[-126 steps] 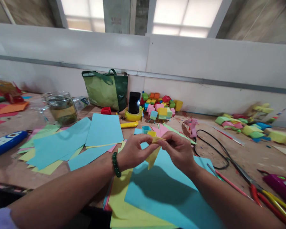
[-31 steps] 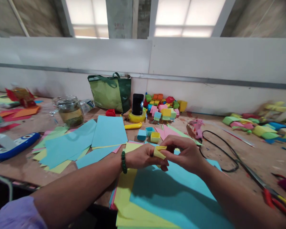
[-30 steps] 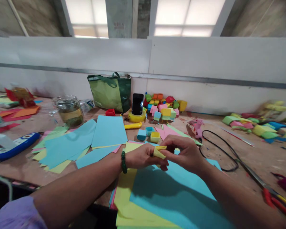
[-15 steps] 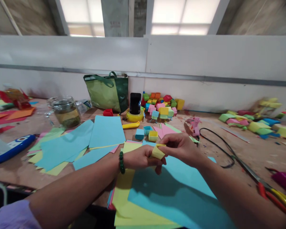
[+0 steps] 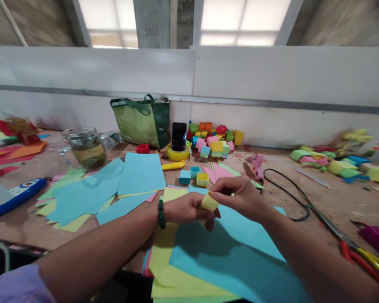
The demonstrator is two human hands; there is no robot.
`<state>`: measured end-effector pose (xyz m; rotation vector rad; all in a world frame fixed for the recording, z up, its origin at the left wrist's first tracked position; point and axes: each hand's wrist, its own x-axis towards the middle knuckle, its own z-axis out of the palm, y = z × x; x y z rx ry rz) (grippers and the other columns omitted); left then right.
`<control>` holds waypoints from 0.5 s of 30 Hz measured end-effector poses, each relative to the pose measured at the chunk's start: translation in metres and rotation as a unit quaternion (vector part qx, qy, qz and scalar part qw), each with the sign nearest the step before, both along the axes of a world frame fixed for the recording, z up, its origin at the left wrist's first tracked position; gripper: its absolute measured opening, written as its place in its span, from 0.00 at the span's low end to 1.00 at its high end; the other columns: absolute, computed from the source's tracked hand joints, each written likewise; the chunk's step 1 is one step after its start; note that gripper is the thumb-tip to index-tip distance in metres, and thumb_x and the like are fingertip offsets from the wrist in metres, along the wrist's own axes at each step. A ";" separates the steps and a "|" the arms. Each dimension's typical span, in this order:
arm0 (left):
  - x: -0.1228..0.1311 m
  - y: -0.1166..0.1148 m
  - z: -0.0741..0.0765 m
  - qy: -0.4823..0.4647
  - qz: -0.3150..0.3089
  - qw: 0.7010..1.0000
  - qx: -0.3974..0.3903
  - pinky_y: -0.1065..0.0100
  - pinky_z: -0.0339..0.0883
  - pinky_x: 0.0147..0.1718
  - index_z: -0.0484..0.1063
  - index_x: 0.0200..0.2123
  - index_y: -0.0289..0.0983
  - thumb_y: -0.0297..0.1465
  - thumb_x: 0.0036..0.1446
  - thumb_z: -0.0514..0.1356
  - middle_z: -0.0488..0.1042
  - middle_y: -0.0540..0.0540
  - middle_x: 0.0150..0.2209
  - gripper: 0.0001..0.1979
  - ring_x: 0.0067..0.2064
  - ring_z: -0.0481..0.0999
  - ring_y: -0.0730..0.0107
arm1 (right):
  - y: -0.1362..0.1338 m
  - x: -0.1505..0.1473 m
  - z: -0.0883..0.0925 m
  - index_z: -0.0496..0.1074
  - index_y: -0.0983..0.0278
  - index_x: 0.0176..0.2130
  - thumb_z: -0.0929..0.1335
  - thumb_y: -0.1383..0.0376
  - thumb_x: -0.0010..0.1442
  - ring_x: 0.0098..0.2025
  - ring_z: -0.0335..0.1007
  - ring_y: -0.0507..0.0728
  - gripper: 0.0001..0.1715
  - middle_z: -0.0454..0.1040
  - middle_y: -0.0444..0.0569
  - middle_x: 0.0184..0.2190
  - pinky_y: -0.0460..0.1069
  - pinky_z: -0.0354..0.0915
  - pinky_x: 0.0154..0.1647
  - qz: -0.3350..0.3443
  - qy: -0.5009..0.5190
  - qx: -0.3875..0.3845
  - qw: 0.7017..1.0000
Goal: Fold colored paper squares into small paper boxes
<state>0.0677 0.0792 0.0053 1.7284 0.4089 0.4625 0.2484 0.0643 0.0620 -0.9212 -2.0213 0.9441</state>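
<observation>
My left hand (image 5: 189, 209), with a green bead bracelet at the wrist, is closed on a small folded piece of yellow paper (image 5: 209, 203). The thumb and fingers of my right hand (image 5: 238, 195) pinch the same piece at its upper edge. Both hands hover over a large blue sheet (image 5: 240, 261), which lies on yellow sheets (image 5: 167, 280). Just behind the hands stand an open yellow paper box (image 5: 202, 180) and two small blue paper boxes (image 5: 185, 177). The left fingertips are partly hidden behind the paper.
Blue sheets (image 5: 142, 172) and a yellow cutter (image 5: 173, 166) lie to the left, near a glass mug (image 5: 86, 147) and a blue tool (image 5: 17, 198). Behind are a green bag (image 5: 139, 122), a phone (image 5: 179, 136) and a pile of paper boxes (image 5: 213, 141). Scissors (image 5: 353, 248) and a pink glue gun (image 5: 257, 165) lie right.
The yellow paper's upper flap, which stood apart at the top, now looks pressed flatter under my right fingers. Both hands have stayed in nearly the same place.
</observation>
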 end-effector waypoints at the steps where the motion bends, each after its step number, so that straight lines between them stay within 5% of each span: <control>1: 0.000 -0.001 0.001 -0.004 -0.001 1.000 -0.007 0.70 0.65 0.34 0.70 0.40 0.34 0.51 0.55 0.58 0.75 0.48 0.26 0.25 0.31 0.74 0.72 | 0.000 0.000 -0.001 0.75 0.68 0.24 0.71 0.58 0.54 0.17 0.67 0.50 0.16 0.73 0.46 0.17 0.43 0.60 0.15 0.006 0.018 -0.025 1.000; 8: 0.001 -0.004 0.004 -0.048 0.059 0.995 -0.059 0.71 0.65 0.28 0.67 0.33 0.33 0.53 0.57 0.54 0.72 0.48 0.23 0.26 0.25 0.73 0.73 | 0.005 -0.003 -0.005 0.71 0.66 0.27 0.75 0.56 0.50 0.19 0.69 0.49 0.17 0.72 0.43 0.20 0.44 0.68 0.19 -0.022 0.143 -0.062 0.988; 11: 0.001 -0.004 0.006 -0.080 0.102 0.990 -0.050 0.71 0.66 0.28 0.66 0.30 0.32 0.53 0.56 0.56 0.70 0.49 0.22 0.26 0.24 0.73 0.73 | 0.005 -0.002 -0.007 0.67 0.64 0.28 0.75 0.56 0.50 0.24 0.70 0.49 0.17 0.75 0.45 0.27 0.45 0.70 0.24 -0.030 0.194 0.012 0.981; 15: 0.001 -0.006 0.011 -0.092 0.117 0.989 0.007 0.72 0.65 0.29 0.68 0.27 0.32 0.51 0.59 0.53 0.70 0.48 0.22 0.26 0.25 0.73 0.73 | 0.001 -0.003 -0.010 0.70 0.64 0.27 0.75 0.61 0.49 0.27 0.72 0.52 0.13 0.75 0.48 0.29 0.46 0.71 0.27 -0.054 0.137 0.148 0.978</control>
